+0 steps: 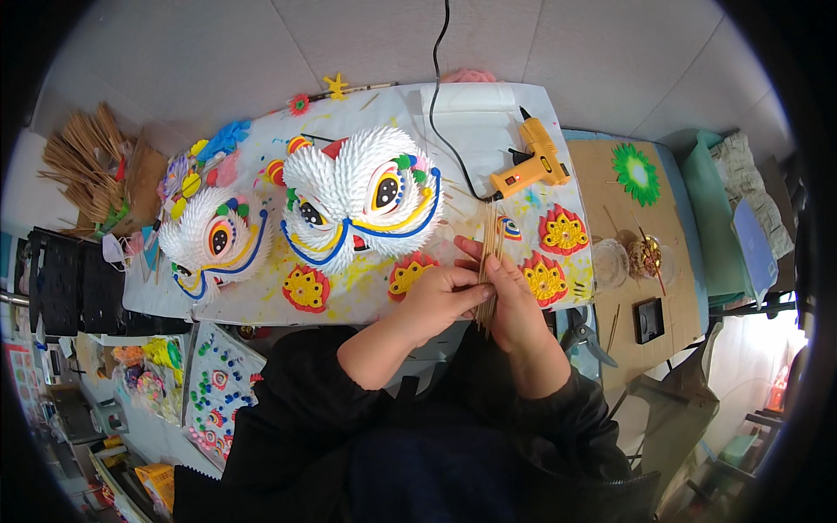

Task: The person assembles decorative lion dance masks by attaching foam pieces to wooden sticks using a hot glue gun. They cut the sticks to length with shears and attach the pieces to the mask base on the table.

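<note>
Down at six o'clock come the black sleeves (558,410), and straight out of them two bare hands busy together! The left hand (436,303) is narrow, thumb and fingertips pinched on a bundle of thin bamboo sticks (490,277); the right hand (516,305) is closed round that same bundle, thumb laid along the front. The sticks stand roughly twelve to six, right over the near edge of the white-covered worktable (497,131), and let's take our clock from them.

Eight o'clock, low down, a tray (255,356) scattered with little blue and green pieces. Four o'clock, the pruning shears (586,338), with a small black dish (648,321) farther out beyond them. Red-and-yellow flame-shaped ornaments (545,279) crowd in on the table: one just beside the right hand at three, another at two, and two more out at nine!

Look to ten: a big white-fringed lion head (362,209), blue and yellow trim sweeping below its eyes, with a smaller lion head (205,240) beside it, nearer nine. Two o'clock, on the brown board (602,187), a green-fringed flower (636,174). Towards one, the orange glue gun (532,166) lies on the table, its black cable (433,96) running up past the far edge to the pale wall (392,39)
</note>
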Demonstrator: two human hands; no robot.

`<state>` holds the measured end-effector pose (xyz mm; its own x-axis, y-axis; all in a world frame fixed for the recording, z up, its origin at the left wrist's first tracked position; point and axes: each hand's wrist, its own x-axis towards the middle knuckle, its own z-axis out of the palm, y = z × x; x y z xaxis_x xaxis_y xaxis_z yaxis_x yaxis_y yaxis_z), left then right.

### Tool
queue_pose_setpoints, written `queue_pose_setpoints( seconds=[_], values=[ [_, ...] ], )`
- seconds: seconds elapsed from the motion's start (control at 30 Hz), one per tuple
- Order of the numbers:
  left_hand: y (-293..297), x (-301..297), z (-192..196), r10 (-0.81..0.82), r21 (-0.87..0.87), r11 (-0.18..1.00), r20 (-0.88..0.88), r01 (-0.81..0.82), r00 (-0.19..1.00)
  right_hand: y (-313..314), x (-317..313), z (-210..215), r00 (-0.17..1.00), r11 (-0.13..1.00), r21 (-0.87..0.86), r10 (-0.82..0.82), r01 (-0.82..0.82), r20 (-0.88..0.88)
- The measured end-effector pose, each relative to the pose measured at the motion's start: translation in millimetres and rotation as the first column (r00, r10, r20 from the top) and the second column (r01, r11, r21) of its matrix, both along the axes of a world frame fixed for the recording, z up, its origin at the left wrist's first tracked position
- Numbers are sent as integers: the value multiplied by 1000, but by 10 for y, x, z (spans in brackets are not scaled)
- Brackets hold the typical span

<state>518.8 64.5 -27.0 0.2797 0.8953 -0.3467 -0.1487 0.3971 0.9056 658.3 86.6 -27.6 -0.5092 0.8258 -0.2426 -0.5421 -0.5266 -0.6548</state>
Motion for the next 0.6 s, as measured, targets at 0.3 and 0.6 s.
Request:
queue_pose_setpoints(
  seconds=[0.3, 0.6],
  values=[
    [122, 22, -28, -8, -62, 998, -59, 4, 998, 109, 57, -29, 995, 998, -20, -52, 54, 84],
    [160, -24, -74, 19, 36, 999, -115, -15, 993, 187, 81, -87, 974, 980, 94, -187, 175, 131]
  ],
)
